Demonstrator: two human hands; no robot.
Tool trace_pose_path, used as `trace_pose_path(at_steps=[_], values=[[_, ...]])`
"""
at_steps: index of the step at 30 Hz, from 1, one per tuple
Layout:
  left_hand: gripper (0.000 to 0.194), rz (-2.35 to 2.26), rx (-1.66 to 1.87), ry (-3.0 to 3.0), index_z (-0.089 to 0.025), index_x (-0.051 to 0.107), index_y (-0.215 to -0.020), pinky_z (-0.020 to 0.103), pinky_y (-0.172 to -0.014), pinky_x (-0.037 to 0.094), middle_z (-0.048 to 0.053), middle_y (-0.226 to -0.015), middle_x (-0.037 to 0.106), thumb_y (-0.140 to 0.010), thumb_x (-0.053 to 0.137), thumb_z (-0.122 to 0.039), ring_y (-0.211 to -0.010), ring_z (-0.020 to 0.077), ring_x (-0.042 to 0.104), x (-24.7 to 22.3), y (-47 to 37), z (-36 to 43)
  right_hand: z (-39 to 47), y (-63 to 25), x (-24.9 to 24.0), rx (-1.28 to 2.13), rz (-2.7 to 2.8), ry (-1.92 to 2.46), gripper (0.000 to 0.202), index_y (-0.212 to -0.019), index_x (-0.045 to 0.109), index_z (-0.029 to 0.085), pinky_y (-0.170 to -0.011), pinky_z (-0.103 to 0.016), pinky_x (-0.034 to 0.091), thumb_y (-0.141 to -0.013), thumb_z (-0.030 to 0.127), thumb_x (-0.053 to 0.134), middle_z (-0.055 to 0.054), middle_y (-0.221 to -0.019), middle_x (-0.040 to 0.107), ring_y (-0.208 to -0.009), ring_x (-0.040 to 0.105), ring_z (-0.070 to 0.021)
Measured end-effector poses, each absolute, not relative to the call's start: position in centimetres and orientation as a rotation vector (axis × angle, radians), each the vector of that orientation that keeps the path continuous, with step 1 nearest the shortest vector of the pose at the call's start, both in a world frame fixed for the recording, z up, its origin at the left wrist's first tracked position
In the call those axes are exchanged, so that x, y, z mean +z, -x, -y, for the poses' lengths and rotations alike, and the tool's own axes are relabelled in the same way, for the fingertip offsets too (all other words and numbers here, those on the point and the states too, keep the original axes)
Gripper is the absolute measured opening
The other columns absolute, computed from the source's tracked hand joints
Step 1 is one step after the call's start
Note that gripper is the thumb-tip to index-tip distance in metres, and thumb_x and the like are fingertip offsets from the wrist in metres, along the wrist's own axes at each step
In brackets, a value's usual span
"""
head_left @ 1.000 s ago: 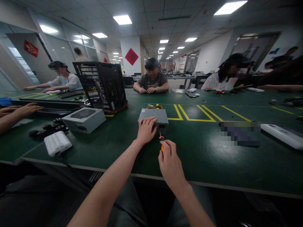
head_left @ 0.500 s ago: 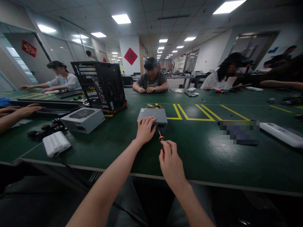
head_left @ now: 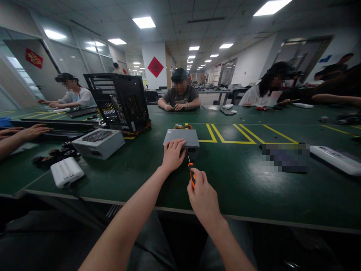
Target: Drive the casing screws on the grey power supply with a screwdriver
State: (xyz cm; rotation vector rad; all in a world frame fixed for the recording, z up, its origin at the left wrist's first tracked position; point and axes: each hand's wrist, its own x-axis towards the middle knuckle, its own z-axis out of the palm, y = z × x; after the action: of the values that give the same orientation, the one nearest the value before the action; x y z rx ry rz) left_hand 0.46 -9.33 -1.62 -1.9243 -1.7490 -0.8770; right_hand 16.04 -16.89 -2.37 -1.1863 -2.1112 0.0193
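A grey metal computer power supply (head_left: 188, 135) lies on the green table before me, with a bundle of coloured cables behind it. My left hand (head_left: 172, 155) is laid over its near edge, fingers on the top face and thumb against the front, gripping it. In my right hand (head_left: 205, 197), the fingers are closed around the orange and black handle of a screwdriver (head_left: 192, 176). Its thin shaft points up at the front face, close below the power socket. Whether the tip touches a screw I cannot make out.
To the left stand a second power supply (head_left: 98, 143), a black computer case (head_left: 121, 101) and a white power bank (head_left: 67, 172). Another person's hand (head_left: 34, 131) is at the far left. A white device (head_left: 335, 160) lies at the right. Co-workers sit across the table.
My right hand has turned the screwdriver handle and shifted slightly, so more of the orange grip shows. My left hand and the power supply have stayed in place.
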Motion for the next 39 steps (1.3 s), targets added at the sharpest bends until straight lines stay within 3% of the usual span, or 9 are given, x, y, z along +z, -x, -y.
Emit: trace_pose_path(at_steps=[6,12,18,25,31,34,37,39], values=[[0.034,1.733,-0.867,1.924,-0.025,0.044,-0.117,0.038,-0.096,0.023,0.003,-0.125,0.048,-0.083,0.043,-0.025,-0.116,0.0199,0.039,-1.7,-0.4,9.3,16.7,-16.0,-2.2,0.046,2.033,1.213,0.021,-0.098,0.044,0.014,-0.042,-0.025,0.038,-0.087,0.029,0.035,-0.003,-0.064,0.058,-0.050,0.058,-0.0181],[0.034,1.744,-0.859,1.923,-0.025,0.044,-0.117,0.038,-0.096,0.024,0.003,-0.125,0.048,-0.083,0.043,-0.025,-0.116,0.0199,0.039,-1.7,-0.4,9.3,16.4,-16.0,-2.2,0.033,1.954,1.098,0.022,-0.099,0.047,0.014,-0.059,-0.029,0.048,-0.088,0.026,0.032,-0.013,-0.096,0.053,-0.082,0.058,-0.0206],[0.034,1.739,-0.865,1.919,-0.025,0.044,-0.117,0.037,-0.096,0.023,0.002,-0.125,0.048,-0.084,0.043,-0.026,-0.115,0.0186,0.039,-1.7,-0.3,9.2,16.3,-16.0,-2.0,0.056,1.935,0.953,0.018,-0.095,0.053,0.018,-0.078,-0.033,0.048,-0.087,0.024,0.038,-0.011,-0.106,0.050,-0.096,0.054,-0.0196],[0.034,1.743,-0.836,1.925,-0.024,0.044,-0.118,0.037,-0.096,0.022,0.003,-0.126,0.047,-0.084,0.042,-0.027,-0.117,0.0184,0.038,-1.8,-0.3,9.2,16.4,-15.9,-2.2,0.088,1.972,0.900,0.026,-0.108,0.046,0.015,-0.077,-0.032,0.049,-0.084,0.013,0.036,-0.014,-0.110,0.048,-0.101,0.052,-0.0210],[0.033,1.742,-0.834,1.927,-0.024,0.044,-0.118,0.037,-0.097,0.022,0.003,-0.126,0.047,-0.084,0.042,-0.026,-0.117,0.0183,0.038,-1.7,-0.4,9.1,15.7,-16.7,-1.5,-0.056,1.948,1.107,0.025,-0.103,0.049,0.018,-0.050,-0.027,0.047,-0.087,0.033,0.038,-0.007,-0.085,0.058,-0.069,0.059,-0.0194],[0.034,1.743,-0.840,1.925,-0.024,0.044,-0.118,0.037,-0.096,0.023,0.003,-0.126,0.048,-0.084,0.043,-0.025,-0.116,0.0187,0.038,-1.7,-0.4,9.1,15.9,-16.8,-1.2,-0.016,1.972,1.087,0.025,-0.101,0.049,0.016,-0.055,-0.029,0.049,-0.086,0.034,0.040,-0.010,-0.095,0.056,-0.076,0.059,-0.0206],[0.033,1.741,-0.848,1.923,-0.023,0.044,-0.117,0.037,-0.096,0.023,0.004,-0.126,0.048,-0.084,0.043,-0.025,-0.115,0.0193,0.039,-1.8,-0.4,9.1,16.4,-16.1,-1.3,0.012,2.029,0.982,0.025,-0.106,0.046,0.013,-0.070,-0.034,0.051,-0.083,0.021,0.042,-0.017,-0.115,0.047,-0.095,0.055,-0.0239],[0.033,1.739,-0.852,1.923,-0.023,0.045,-0.117,0.037,-0.095,0.023,0.004,-0.125,0.048,-0.084,0.042,-0.026,-0.115,0.0194,0.040,-1.8,-0.4,9.0,16.5,-15.7,-1.4,-0.019,2.084,0.920,0.028,-0.110,0.045,0.013,-0.076,-0.036,0.049,-0.082,0.013,0.038,-0.017,-0.118,0.047,-0.101,0.053,-0.0239]])
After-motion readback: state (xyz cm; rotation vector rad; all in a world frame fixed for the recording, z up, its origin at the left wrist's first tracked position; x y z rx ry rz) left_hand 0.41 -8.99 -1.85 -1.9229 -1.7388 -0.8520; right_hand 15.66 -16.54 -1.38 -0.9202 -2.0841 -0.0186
